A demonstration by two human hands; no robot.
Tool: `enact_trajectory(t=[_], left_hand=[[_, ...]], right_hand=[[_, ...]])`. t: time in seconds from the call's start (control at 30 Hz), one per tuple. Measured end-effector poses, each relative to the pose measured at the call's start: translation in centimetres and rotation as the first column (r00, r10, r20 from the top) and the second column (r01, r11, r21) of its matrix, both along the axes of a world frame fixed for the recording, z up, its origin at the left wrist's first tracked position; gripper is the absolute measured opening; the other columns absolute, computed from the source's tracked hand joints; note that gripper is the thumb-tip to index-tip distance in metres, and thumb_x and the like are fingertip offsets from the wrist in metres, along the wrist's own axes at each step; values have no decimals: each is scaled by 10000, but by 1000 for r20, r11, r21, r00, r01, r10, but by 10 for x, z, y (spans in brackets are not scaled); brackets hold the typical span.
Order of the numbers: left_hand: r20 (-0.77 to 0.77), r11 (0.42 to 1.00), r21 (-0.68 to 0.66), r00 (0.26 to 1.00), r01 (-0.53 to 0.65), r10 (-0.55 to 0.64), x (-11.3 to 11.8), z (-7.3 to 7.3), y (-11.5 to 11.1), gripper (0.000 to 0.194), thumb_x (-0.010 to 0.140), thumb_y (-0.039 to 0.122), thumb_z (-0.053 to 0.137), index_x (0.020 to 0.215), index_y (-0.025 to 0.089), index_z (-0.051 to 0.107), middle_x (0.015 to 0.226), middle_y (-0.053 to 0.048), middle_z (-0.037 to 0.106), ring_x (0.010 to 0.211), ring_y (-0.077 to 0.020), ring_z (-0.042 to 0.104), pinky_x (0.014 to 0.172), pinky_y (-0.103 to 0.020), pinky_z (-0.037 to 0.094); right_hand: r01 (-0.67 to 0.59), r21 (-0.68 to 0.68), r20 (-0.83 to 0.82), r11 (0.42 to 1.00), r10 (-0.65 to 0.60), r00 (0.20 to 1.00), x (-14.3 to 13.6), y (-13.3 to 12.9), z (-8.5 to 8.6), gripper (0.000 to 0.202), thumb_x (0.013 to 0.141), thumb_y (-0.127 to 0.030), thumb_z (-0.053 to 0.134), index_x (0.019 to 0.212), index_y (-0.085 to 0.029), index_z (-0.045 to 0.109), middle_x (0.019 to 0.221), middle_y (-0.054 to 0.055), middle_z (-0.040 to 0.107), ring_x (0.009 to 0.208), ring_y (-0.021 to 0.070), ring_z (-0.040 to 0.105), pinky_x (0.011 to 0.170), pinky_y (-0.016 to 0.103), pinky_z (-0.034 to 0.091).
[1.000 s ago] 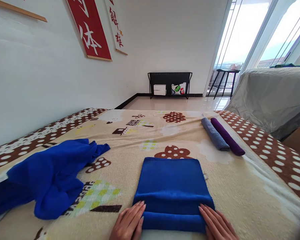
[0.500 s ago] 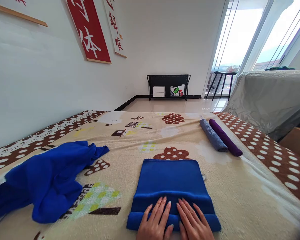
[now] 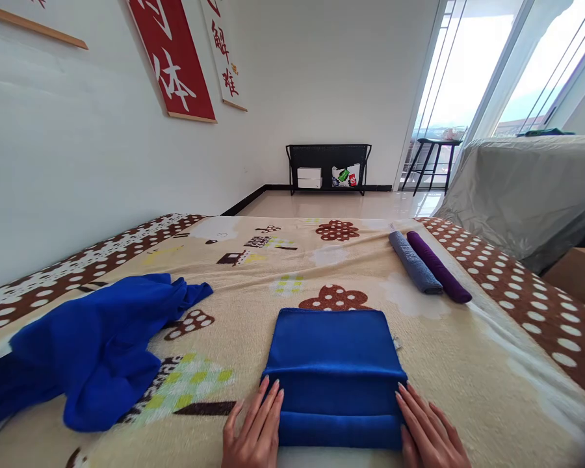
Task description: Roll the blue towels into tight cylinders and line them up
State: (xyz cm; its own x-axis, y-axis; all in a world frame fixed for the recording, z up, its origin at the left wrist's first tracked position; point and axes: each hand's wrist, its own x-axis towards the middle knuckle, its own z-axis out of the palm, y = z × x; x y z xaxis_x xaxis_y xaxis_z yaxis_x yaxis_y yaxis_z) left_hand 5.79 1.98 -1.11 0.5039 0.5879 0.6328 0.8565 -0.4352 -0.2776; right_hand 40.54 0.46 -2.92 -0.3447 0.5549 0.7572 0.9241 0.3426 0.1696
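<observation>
A blue towel (image 3: 334,354) lies folded flat on the patterned blanket (image 3: 253,279) in front of me, its near edge rolled over into a thick band. My left hand (image 3: 253,432) rests flat against the left end of that band, fingers together and extended. My right hand (image 3: 431,432) presses the right end in the same way. Neither hand grips the cloth; both touch its sides.
A crumpled blue cloth (image 3: 92,344) lies to the left. A rolled grey towel (image 3: 414,262) and a rolled purple towel (image 3: 437,266) lie side by side at the far right. Beyond stand a black shelf (image 3: 328,168), a stool (image 3: 431,162) and a covered piece of furniture (image 3: 526,188).
Half a second ago both hands lay together on the middle of the rolled band. They have slid apart to its left and right ends, and the band looks flatter and tidier.
</observation>
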Motion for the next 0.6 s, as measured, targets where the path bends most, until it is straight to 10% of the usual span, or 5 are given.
enact_trajectory(t=[0.33, 0.6], left_hand=[[58, 974, -101, 978, 204, -199, 90, -7, 15, 404, 920, 230, 452, 1283, 184, 626, 1301, -18, 668, 1142, -153, 660, 918, -254, 544], [-37, 990, -138, 999, 10, -15, 29, -7, 16, 506, 948, 325, 479, 1428, 164, 487, 1405, -26, 586, 1239, -168, 595, 939, -300, 525]], right_hand=[[-202, -32, -12, 979, 202, 979, -80, 20, 3, 373, 886, -207, 443, 1191, -184, 656, 1166, 7, 712, 1032, 140, 687, 894, 275, 472], [64, -119, 56, 991, -58, 997, -23, 10, -10, 446, 958, -372, 393, 1298, -155, 582, 1282, 58, 650, 1097, 193, 661, 921, 354, 446]])
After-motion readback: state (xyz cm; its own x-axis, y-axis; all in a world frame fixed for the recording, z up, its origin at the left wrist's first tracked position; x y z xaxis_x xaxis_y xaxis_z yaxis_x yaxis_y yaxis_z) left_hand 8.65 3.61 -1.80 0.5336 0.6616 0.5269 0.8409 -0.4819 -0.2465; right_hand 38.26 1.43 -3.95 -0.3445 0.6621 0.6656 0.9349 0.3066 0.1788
